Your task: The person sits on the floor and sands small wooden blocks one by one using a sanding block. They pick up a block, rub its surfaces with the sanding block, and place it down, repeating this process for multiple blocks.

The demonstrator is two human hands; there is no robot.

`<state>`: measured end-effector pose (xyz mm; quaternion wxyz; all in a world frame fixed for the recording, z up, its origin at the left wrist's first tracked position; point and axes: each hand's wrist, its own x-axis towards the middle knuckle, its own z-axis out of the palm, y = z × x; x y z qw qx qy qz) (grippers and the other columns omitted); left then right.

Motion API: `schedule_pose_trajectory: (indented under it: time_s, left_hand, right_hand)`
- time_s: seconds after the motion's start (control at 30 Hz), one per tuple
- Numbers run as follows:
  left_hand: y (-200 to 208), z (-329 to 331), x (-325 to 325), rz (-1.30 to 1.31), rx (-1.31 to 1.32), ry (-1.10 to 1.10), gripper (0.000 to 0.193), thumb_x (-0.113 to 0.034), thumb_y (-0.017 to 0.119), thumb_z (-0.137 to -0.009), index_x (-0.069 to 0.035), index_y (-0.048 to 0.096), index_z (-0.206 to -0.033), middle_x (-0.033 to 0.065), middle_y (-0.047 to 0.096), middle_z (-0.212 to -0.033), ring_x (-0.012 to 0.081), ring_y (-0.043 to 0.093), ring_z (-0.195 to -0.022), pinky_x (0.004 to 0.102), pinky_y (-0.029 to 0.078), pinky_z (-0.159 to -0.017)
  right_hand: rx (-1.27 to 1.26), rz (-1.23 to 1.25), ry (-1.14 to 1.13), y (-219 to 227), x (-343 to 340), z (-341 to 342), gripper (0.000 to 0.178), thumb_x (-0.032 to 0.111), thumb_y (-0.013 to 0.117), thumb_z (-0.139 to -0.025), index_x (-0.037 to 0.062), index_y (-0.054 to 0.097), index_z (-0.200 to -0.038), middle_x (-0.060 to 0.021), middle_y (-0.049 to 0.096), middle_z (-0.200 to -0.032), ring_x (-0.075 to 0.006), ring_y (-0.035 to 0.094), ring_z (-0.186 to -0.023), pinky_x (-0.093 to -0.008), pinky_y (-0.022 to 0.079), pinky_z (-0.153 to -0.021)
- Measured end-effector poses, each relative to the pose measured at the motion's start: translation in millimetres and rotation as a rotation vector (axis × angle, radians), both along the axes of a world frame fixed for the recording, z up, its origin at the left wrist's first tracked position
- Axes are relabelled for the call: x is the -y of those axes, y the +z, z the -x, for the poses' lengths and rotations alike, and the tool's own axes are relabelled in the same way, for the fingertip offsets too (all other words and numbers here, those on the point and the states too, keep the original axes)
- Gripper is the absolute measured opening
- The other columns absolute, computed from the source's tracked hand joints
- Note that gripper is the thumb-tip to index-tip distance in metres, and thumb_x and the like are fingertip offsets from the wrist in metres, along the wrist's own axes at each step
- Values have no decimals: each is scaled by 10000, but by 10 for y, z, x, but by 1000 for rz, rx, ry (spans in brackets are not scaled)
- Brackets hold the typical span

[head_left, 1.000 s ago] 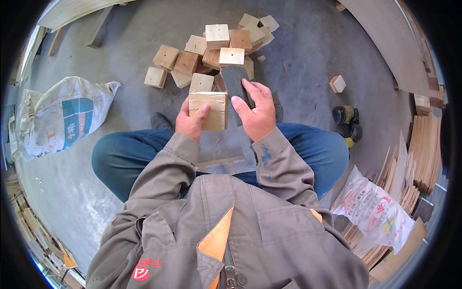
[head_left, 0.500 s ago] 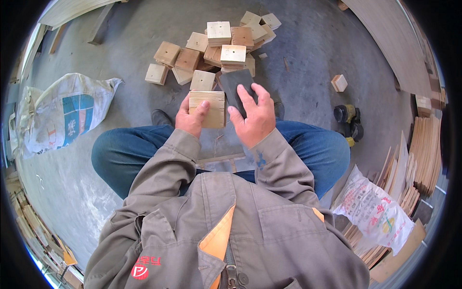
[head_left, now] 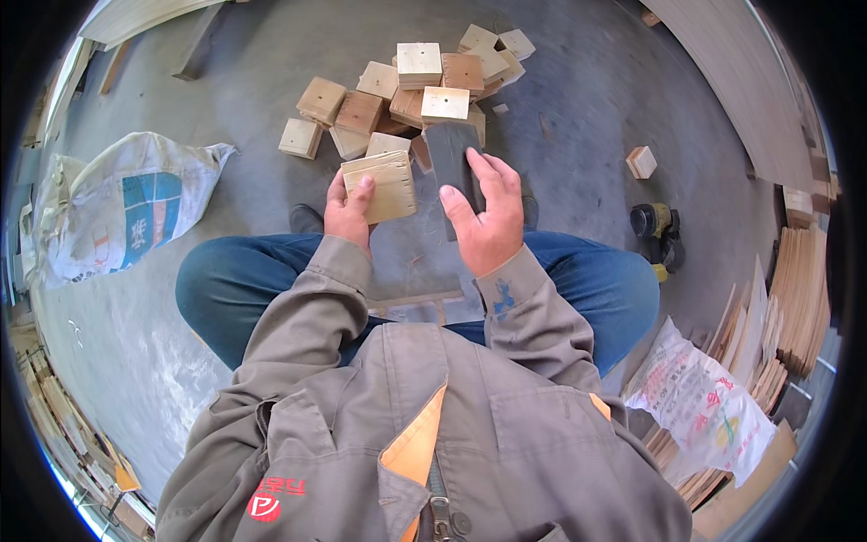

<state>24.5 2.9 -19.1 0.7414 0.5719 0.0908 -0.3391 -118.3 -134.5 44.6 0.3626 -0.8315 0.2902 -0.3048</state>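
My left hand (head_left: 349, 213) is closed round a square plywood block (head_left: 384, 188), thumb on its near face. The block is pale, with layered edges, and sits tilted. Just right of it, my right hand (head_left: 490, 210) grips a dark grey sanding block (head_left: 452, 154), flat and longish, by its right side. A narrow gap parts the two pieces. Beyond my hands lies a heap of similar square wooden blocks (head_left: 358, 113), several with a small hole or dot in the top face. The sanding block hides part of the heap's near side.
A white woven sack (head_left: 194, 194) lies on the concrete floor at the left. To the right are a lone wooden block (head_left: 642, 163) and a yellow-and-black power tool (head_left: 652, 219). Another printed sack (head_left: 703, 397) rests on wood strips at the lower right, near stacked thin boards (head_left: 797, 289).
The plywood block has tipped and shifted slightly left in my left hand. My right hand has turned the sanding block more upright and moved it right, away from the plywood block.
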Motion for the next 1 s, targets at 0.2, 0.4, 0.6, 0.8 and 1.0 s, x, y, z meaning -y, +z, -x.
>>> schedule_pose_trajectory:
  time_s: [0.2,0.4,0.6,0.8,1.0]
  left_hand:
    - [44,144,31,9,7,-105,531,-237,679,-1011,-181,479,-1500,61,645,-1332,218,659,-1152,428,592,-910]
    - [117,55,-23,-49,-95,-10,502,-266,653,-1023,-237,486,-1496,26,643,-1334,199,660,-1119,439,595,-888]
    - [8,26,-21,73,-37,3,517,-232,651,-1027,-210,472,-1511,52,638,-1338,216,662,-1141,436,595,-913]
    - [-39,272,19,148,42,-133,650,-151,683,-1011,-146,388,-1590,92,619,-1385,194,646,-1171,393,575,-951]
    - [150,167,45,-45,-113,-2,509,-247,624,-1037,-208,462,-1518,49,648,-1312,210,680,-1081,411,597,-870]
  right_hand:
    - [28,-156,47,-274,-50,-99,583,251,757,-927,-35,587,-1406,-247,534,-1361,-382,555,-1234,-428,457,-1081]
    - [-52,-230,146,-285,-355,64,597,246,726,-931,-51,567,-1424,-270,526,-1370,-396,547,-1247,-435,444,-1093]
    - [-39,-302,112,-239,-344,91,576,242,721,-937,-56,579,-1409,-256,546,-1348,-374,551,-1244,-419,440,-1096]
    - [50,-415,-26,-349,88,-139,575,259,731,-942,-44,588,-1409,-228,583,-1310,-346,566,-1236,-394,449,-1085]
    - [-55,-231,121,-376,-282,78,605,269,727,-936,-46,572,-1429,-257,530,-1368,-379,556,-1253,-414,451,-1092]
